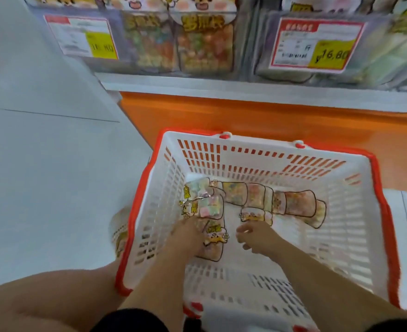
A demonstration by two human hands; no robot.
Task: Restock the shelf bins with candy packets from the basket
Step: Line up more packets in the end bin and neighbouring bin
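A white basket with an orange rim [257, 149] stands on the floor in front of the shelf. Several clear candy packets with cartoon labels [296, 203] lie in a row across its bottom. My left hand [185, 238] reaches down into the basket's left side and grips a candy packet [207, 208], with another packet [214, 243] lying against the palm. My right hand [255, 236] hovers in the middle of the basket with loosely curled fingers, just short of a small packet [255, 215], holding nothing. The clear shelf bin [181, 44] above holds similar upright packets.
An orange shelf base [257, 113] and a white shelf ledge [221, 85] run behind the basket. Price tags [315, 44] hang on the bin fronts. A second bin [377, 51] at the right holds pale packets. My bare knee [42, 303] is at the lower left.
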